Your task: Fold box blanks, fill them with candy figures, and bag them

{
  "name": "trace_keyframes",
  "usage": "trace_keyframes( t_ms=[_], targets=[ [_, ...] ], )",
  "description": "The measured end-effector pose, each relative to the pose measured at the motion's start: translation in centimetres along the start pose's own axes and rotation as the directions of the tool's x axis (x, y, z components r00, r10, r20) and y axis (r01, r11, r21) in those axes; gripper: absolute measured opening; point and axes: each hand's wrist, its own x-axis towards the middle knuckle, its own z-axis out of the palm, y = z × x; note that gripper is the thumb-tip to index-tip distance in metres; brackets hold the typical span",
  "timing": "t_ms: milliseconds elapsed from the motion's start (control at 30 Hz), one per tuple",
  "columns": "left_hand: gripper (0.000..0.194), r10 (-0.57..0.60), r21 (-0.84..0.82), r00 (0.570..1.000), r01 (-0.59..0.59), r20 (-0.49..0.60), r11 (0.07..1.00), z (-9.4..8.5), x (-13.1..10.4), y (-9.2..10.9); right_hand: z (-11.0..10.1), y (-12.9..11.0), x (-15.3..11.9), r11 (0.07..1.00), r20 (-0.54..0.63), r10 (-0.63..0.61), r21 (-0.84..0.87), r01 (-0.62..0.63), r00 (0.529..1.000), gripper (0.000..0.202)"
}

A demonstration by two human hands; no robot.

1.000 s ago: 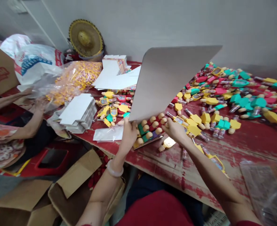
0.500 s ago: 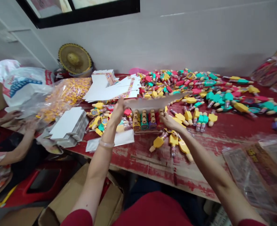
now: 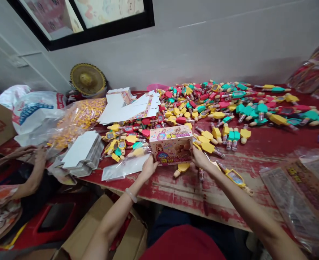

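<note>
A pink printed cardboard box (image 3: 172, 146), its lid closed, is held between my two hands over the red worn table (image 3: 172, 195). My left hand (image 3: 149, 167) grips its lower left corner, fingers partly hidden by the box. At its right side, my right hand (image 3: 199, 159) presses against the edge, with the fingertips out of sight behind it. Yellow toy pieces with clear tubes (image 3: 183, 168) lie just below and right of the box. Left of it rests a clear plastic sleeve (image 3: 124, 168).
A large heap of red, yellow and green toys (image 3: 216, 97) spreads along the wall. White flat cartons (image 3: 80, 151) are stacked at left, near a bag of small yellow pieces (image 3: 83, 112). Another person's hand (image 3: 40, 159) is at far left. Plastic packaging (image 3: 294, 191) lies at right.
The box's raised lid has come down over the several rows of toys inside. The box now shows its printed front, and both hands have moved lower to its sides.
</note>
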Motion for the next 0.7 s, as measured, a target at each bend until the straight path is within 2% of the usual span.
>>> trace_keyframes(
  t_ms=[67, 100, 233, 367, 467, 600, 700],
  targets=[
    [0.018, 0.013, 0.069, 0.999, -0.015, 0.039, 0.997, 0.4, 0.7, -0.2, -0.3, 0.3, 0.5, 1.0, -0.013, -0.011, 0.014, 0.011, 1.0, 0.061],
    [0.015, 0.016, 0.08, 1.0, -0.018, 0.025, 0.997, 0.4, 1.2, -0.2, -0.4, 0.3, 0.7, 1.0, -0.033, 0.002, 0.011, -0.001, 0.999, 0.061],
    [0.02, 0.038, 0.108, 0.997, -0.031, -0.065, 0.994, 0.0, 2.9, -0.3, -0.3, -0.3, 1.6, 0.992, -0.142, 0.102, -0.056, -0.111, 0.985, 0.051],
    [0.018, 0.056, 0.097, 0.993, -0.046, -0.107, 0.994, 0.3, 3.6, -0.8, 1.3, -0.7, 2.0, 0.969, -0.144, 0.21, -0.101, -0.226, 0.967, 0.042],
    [0.016, 0.065, 0.063, 0.992, -0.058, -0.108, 0.996, 0.7, 4.0, -1.5, 1.8, -0.3, 2.0, 0.976, -0.142, 0.199, -0.056, -0.209, 0.969, 0.041],
    [0.01, 0.1, 0.005, 0.994, -0.1, -0.051, 0.995, 0.4, 4.6, -2.1, 0.8, 0.1, 2.4, 0.991, -0.111, 0.131, -0.004, -0.133, 0.985, 0.033],
    [0.011, 0.129, -0.013, 0.989, -0.131, -0.075, 0.991, 0.4, 4.6, -2.2, 0.5, 0.3, 2.8, 0.991, -0.079, 0.136, 0.016, -0.135, 0.988, 0.031]
  ],
)
